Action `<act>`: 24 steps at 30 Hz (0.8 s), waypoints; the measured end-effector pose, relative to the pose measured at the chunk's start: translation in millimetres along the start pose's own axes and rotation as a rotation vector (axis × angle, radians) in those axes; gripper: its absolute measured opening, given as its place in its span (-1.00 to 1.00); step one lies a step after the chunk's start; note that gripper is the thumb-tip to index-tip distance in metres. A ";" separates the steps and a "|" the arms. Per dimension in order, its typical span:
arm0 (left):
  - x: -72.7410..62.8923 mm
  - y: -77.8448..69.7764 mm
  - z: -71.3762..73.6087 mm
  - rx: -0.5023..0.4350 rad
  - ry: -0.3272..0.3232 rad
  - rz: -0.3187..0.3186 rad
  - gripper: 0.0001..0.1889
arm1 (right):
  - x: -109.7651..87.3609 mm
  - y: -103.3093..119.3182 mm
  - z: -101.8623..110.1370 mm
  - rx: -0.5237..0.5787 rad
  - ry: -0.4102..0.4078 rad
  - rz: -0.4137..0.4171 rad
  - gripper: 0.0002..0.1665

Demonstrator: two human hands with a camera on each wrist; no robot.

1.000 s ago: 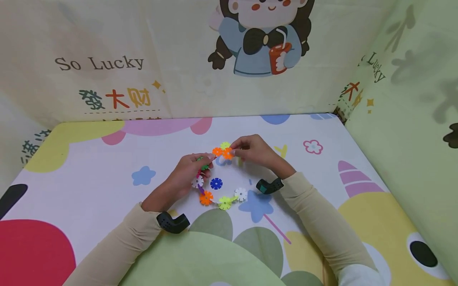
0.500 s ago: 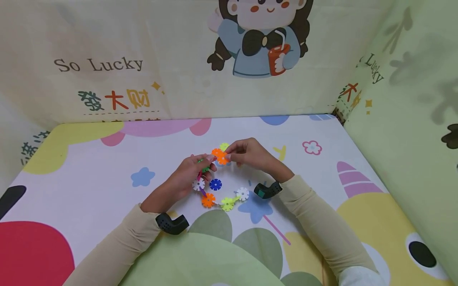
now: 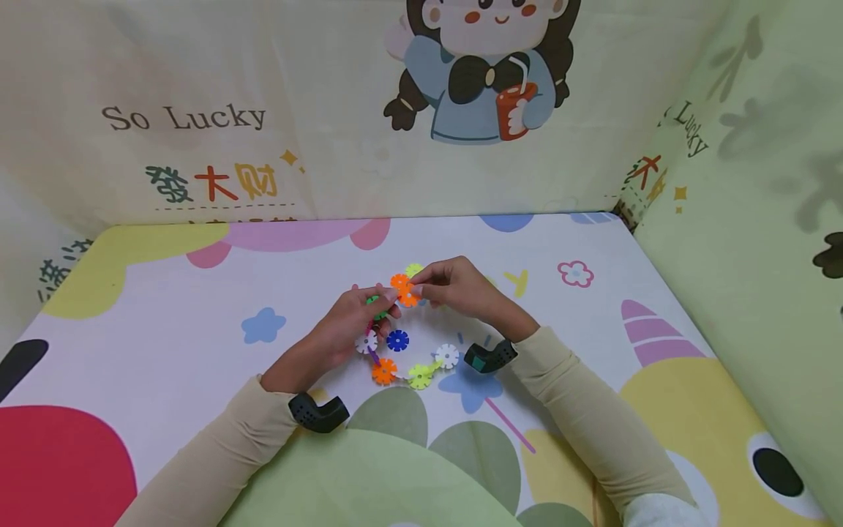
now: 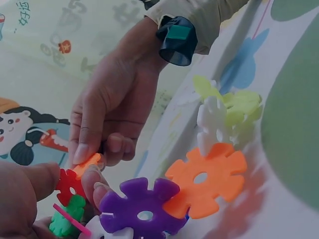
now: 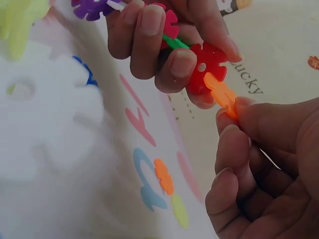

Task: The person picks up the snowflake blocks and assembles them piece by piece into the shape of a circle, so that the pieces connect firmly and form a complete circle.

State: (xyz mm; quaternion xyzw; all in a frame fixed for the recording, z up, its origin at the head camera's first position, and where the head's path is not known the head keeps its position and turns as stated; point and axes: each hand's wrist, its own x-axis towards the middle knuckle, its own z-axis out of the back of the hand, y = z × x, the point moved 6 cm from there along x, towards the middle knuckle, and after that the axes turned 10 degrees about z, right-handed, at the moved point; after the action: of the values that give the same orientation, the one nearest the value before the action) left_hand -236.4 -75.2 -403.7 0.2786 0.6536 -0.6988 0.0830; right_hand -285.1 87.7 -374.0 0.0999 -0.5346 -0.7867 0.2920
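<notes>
A chain of slotted flower-shaped plastic discs hangs in a curve from my left hand (image 3: pixel 342 322). That hand pinches the red disc (image 5: pixel 209 64) at the chain's end between thumb and fingers. With thumb and forefinger my right hand (image 3: pixel 457 289) grips an orange disc (image 5: pixel 219 93), its edge right at the red disc's rim. Behind the red one follow a green disc (image 4: pixel 69 216), a pink one, a white one and a purple disc (image 4: pixel 139 209). Farther along come another orange disc (image 4: pixel 207 181), a white disc (image 4: pixel 211 124) and a yellow disc (image 4: pixel 242 105).
Within the chain's curve a loose blue disc (image 3: pixel 398 340) lies on the patterned tabletop (image 3: pixel 197 351). Beyond the hands lie a loose orange disc (image 5: pixel 163 177) and a loose yellow disc (image 5: pixel 179 211). A printed cloth wall (image 3: pixel 329 146) rises at the back.
My right hand has moved left and slightly down, bringing its orange disc up to the red one. The chain's near end has shifted slightly right.
</notes>
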 end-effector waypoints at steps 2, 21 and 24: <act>0.6 -0.2 -1.3 0.017 0.005 -0.012 -0.58 | -1.0 1.5 0.4 0.005 -0.012 0.005 -0.83; -1.5 3.6 -6.3 0.087 0.073 -0.072 -0.55 | -0.8 8.0 -9.2 -0.084 0.023 0.080 -0.87; -1.6 2.2 -6.9 0.096 0.052 -0.075 -0.54 | -0.5 8.3 -7.0 -0.094 0.020 0.076 -0.87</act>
State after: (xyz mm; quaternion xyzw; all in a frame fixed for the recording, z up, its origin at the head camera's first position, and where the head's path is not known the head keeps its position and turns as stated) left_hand -232.2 -69.3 -404.8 0.2756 0.6311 -0.7247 0.0265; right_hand -278.4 80.4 -369.4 0.0736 -0.4976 -0.7983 0.3313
